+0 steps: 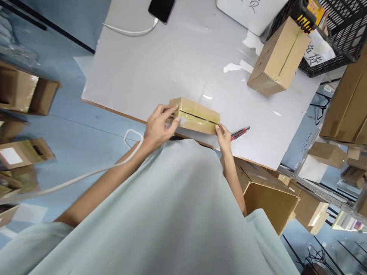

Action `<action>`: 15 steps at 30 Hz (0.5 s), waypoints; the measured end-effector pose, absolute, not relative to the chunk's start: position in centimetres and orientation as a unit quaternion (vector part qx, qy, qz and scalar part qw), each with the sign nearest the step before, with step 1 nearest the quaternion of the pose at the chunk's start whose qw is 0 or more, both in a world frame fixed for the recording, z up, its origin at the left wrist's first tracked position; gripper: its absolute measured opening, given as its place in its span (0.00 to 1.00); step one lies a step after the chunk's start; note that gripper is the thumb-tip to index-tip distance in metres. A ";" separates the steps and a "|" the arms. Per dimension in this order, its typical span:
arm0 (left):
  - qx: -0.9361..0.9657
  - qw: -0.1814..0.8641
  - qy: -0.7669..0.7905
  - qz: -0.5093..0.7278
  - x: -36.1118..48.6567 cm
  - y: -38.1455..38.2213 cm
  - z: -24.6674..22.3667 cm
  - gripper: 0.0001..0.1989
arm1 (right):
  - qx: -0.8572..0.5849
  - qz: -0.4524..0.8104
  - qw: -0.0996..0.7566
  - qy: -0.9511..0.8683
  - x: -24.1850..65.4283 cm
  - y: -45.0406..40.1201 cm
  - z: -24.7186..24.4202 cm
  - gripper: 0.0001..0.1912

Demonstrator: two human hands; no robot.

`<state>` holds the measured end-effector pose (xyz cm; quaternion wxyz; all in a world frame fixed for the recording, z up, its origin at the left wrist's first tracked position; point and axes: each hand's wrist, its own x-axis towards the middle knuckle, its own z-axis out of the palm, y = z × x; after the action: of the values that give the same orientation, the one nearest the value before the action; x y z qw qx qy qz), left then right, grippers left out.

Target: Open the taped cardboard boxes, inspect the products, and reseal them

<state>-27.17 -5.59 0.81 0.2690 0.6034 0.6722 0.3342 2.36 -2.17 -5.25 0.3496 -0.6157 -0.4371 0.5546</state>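
Note:
A small cardboard box (198,116) lies at the table's front edge, with shiny yellowish tape along its top and a dark seam running lengthwise. My left hand (161,126) grips its left end, fingers on the upper side and thumb on the near side. At the right end, my right hand (223,137) pinches the corner near the seam's end. Just right of that hand lies a red and black cutter-like tool (240,133) on the table (138,72).
A larger taped box (277,58) stands at the right, beside a black plastic crate (345,36) and a white bin (248,5). A phone (163,0) with a white cable lies at the back. An open carton (268,202) is below the table's right edge.

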 end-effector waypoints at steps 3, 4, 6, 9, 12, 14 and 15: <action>0.581 0.316 0.668 0.341 -26.2 -3.8 -0.7 0.33 | -0.635 0.520 0.357 -0.446 2.7 -2.6 -3.2 0.37; 0.582 0.332 0.664 0.332 -25.8 -3.2 -1.2 0.34 | -0.647 0.501 0.351 -0.456 2.9 -2.6 -2.5 0.34; 0.599 0.351 0.649 0.310 -24.9 -2.2 -1.8 0.34 | -0.677 0.447 0.324 -0.487 3.1 -2.6 -1.3 0.29; 0.639 0.347 0.619 0.296 -24.1 -1.6 -1.9 0.30 | -0.717 0.368 0.260 -0.532 3.0 -2.2 0.0 0.22; 0.662 0.349 0.608 0.265 -24.1 -1.5 -1.4 0.27 | -0.715 0.319 0.202 -0.588 2.5 -1.4 1.0 0.23; 0.675 0.363 0.600 0.230 -24.4 -1.3 -1.1 0.28 | -0.700 0.285 0.162 -0.634 2.0 -0.8 1.5 0.25; 0.681 0.367 0.595 0.217 -24.5 -1.2 -1.0 0.29 | -0.695 0.268 0.139 -0.652 1.8 -0.4 1.7 0.26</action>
<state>-24.47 -1.24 -1.01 0.3674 0.6810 0.5950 0.2172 1.79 -0.45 1.74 0.1386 -0.6955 -0.6520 0.2683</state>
